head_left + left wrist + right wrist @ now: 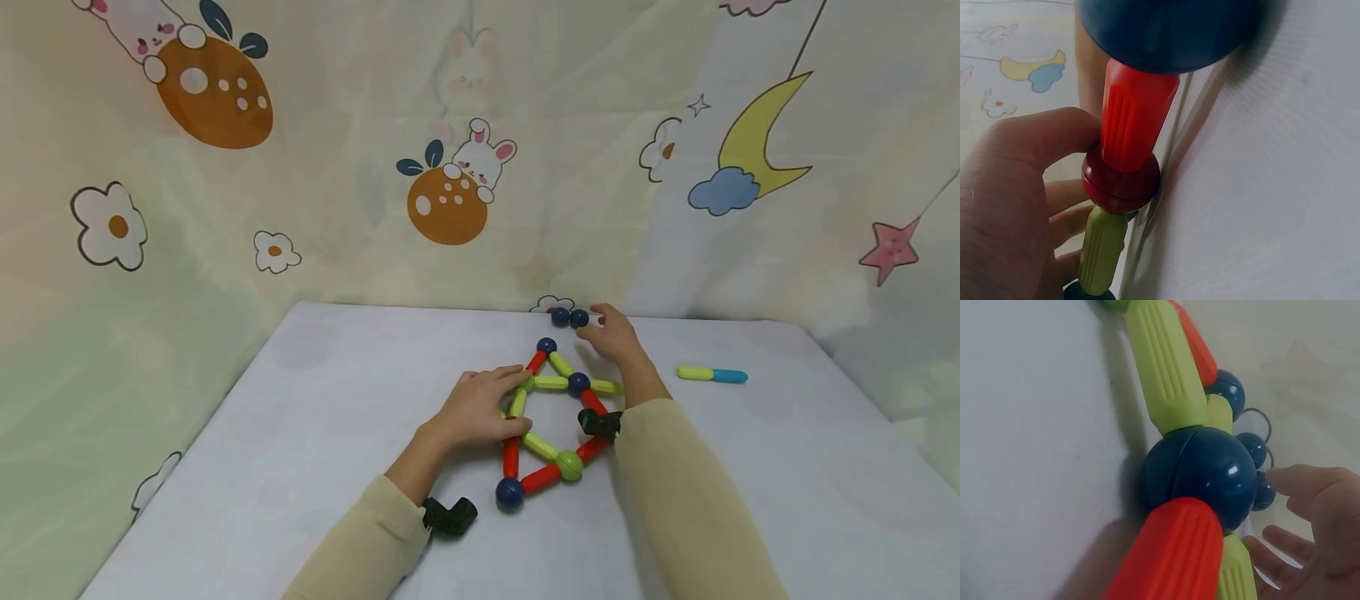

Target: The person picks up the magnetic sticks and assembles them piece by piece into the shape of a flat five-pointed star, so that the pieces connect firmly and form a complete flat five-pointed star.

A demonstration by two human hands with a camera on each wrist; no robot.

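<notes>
A frame of red and yellow-green magnetic sticks [551,383] joined by balls lies on the white table. Its balls include a green one [569,465] at the front right and a blue one [510,494] at the front left. My left hand [480,408] holds the frame's left side; in the left wrist view the thumb lies by a red ball [1121,181] between a red stick [1137,115] and a yellow-green stick [1102,250]. My right hand [615,337] reaches beyond the frame with parted fingers, close beside two loose blue balls [579,318]; contact is unclear.
To the right lies a yellow-green and blue stick pair [712,375]. A printed cloth [337,208] hangs just behind the table's back edge. Black wrist cameras [452,517] sit on both sleeves, the right one over the frame's right side.
</notes>
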